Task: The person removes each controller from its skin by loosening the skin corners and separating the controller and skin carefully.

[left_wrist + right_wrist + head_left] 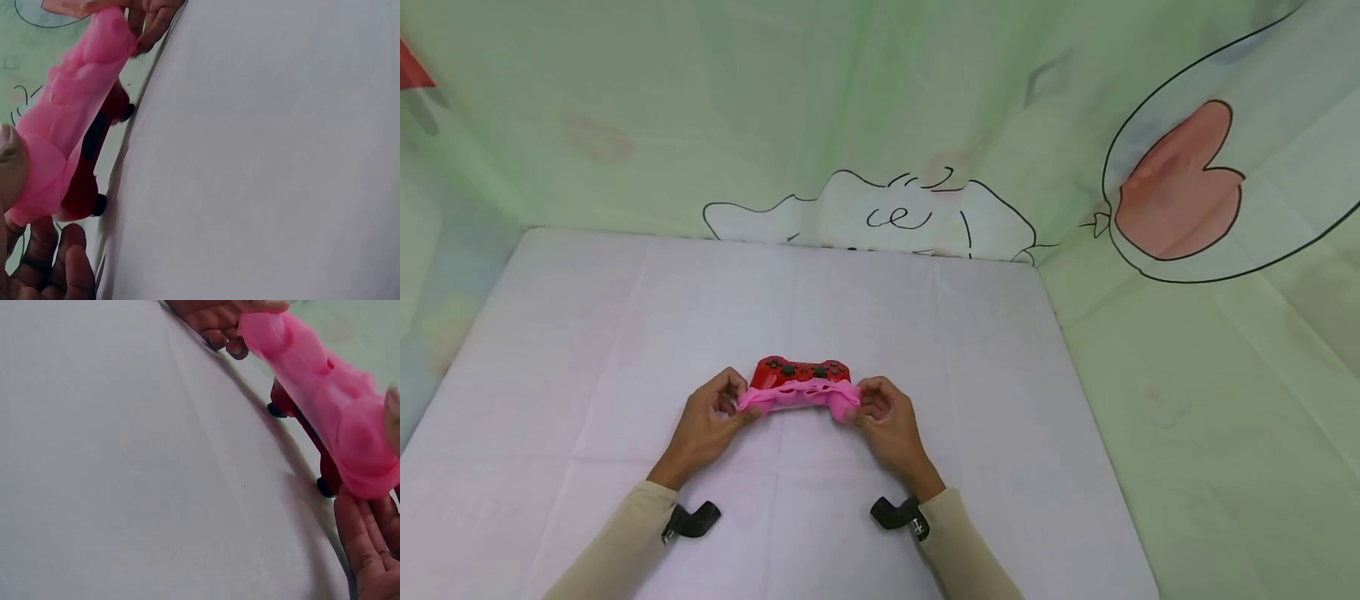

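A red game controller (805,367) with black sticks and buttons lies partly inside a pink silicone cover (797,395). The cover wraps the controller's near side and grips, while the red face shows beyond it. My left hand (711,414) pinches the cover's left end between thumb and fingers; my right hand (887,421) pinches the right end. In the left wrist view the pink cover (69,119) stretches between both hands, with the red controller (81,194) showing past its edge. In the right wrist view, thumb and fingers hold the end of the cover (365,444).
A white cloth covers the table (1000,400). Behind and beside it hang green printed curtains (1210,417), one bearing a red heart (1183,187). Each wrist wears a black camera mount, one on the left (694,520) and one on the right (895,514).
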`<state>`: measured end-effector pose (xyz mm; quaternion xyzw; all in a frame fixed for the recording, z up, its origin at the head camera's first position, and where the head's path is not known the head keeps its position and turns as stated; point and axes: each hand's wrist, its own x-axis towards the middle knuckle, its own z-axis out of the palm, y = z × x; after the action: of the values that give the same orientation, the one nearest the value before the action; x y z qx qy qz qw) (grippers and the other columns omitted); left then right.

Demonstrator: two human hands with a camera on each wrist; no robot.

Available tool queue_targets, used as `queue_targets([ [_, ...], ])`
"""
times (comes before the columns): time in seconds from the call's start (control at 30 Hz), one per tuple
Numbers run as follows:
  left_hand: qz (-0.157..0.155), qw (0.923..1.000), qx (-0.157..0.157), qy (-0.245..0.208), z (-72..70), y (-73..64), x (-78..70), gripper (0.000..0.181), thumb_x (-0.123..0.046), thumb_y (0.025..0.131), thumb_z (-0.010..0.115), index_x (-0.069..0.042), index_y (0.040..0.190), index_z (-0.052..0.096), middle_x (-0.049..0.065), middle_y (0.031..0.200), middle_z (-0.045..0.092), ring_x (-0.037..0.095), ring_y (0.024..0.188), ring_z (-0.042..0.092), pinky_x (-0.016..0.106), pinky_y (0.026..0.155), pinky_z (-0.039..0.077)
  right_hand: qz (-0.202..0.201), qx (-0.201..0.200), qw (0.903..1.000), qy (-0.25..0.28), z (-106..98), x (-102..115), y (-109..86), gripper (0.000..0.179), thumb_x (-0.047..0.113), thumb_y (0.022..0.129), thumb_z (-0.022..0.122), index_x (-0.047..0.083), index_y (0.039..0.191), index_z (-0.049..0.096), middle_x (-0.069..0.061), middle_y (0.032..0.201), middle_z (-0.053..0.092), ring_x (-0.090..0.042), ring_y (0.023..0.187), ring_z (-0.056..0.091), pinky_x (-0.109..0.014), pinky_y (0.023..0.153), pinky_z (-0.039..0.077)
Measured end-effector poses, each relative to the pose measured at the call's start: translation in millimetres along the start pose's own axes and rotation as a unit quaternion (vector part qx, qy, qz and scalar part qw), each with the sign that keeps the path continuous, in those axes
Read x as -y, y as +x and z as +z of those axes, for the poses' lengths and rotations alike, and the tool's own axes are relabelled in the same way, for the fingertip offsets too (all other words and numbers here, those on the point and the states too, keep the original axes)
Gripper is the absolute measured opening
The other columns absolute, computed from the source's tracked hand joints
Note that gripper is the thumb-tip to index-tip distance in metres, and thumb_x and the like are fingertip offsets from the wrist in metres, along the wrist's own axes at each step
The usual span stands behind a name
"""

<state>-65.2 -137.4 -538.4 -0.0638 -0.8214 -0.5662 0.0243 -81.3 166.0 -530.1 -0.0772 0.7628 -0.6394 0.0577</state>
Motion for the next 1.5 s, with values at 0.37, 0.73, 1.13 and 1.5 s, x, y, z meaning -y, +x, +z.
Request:
queue_targets([
  [0.37, -0.009, 0.9999, 0.009, 0.007, 0.4, -1.2, -0.3, 0.034, -0.022, 0.090, 0.087, -0.016, 0.100, 0.055, 0.000, 0.089, 0.055, 0.014, 0.079, 0.056, 0.021, 0.073, 0.046, 0.012, -0.012, 0.9998, 0.004, 3.5, -0.2, 2.1, 0.042, 0.000, 0.081, 0.090, 0.002, 0.113, 0.064, -0.010, 0.106, 0.066, -0.016, 0.091, 0.067, -0.018, 0.083, 0.058],
  [0.73, -0.006, 0.9999, 0.007, 0.010, 2.6, 1.2, -2.4, 0.034, -0.024, 0.089, 0.088, -0.016, 0.101, 0.057, -0.001, 0.090, 0.057, 0.014, 0.081, 0.057, 0.019, 0.074, 0.047, 0.003, -0.044, 0.9990, 0.006, 4.0, -1.1, 5.6, 0.028, 0.004, 0.086, 0.088, 0.005, 0.102, 0.064, -0.006, 0.092, 0.065, -0.012, 0.081, 0.062, -0.016, 0.074, 0.056],
  [1.13, -0.028, 0.9994, 0.008, 0.017, -1.5, 0.5, -2.0, 0.034, -0.027, 0.086, 0.090, -0.016, 0.100, 0.061, 0.003, 0.086, 0.056, 0.014, 0.071, 0.051, 0.022, 0.064, 0.042, 0.011, -0.051, 0.9986, -0.006, 8.6, -1.7, 5.4, 0.025, -0.002, 0.089, 0.083, 0.001, 0.105, 0.063, -0.011, 0.094, 0.066, -0.013, 0.080, 0.064, -0.016, 0.073, 0.057],
  [1.5, -0.023, 0.9983, -0.005, 0.053, -1.5, 4.4, -4.5, 0.031, -0.024, 0.084, 0.092, -0.019, 0.098, 0.065, 0.001, 0.093, 0.063, 0.016, 0.077, 0.053, 0.022, 0.067, 0.044, 0.010, -0.039, 0.9991, -0.010, 11.4, 2.7, 7.8, 0.030, 0.000, 0.085, 0.087, 0.001, 0.107, 0.066, -0.017, 0.099, 0.072, -0.011, 0.080, 0.069, -0.016, 0.073, 0.058],
])
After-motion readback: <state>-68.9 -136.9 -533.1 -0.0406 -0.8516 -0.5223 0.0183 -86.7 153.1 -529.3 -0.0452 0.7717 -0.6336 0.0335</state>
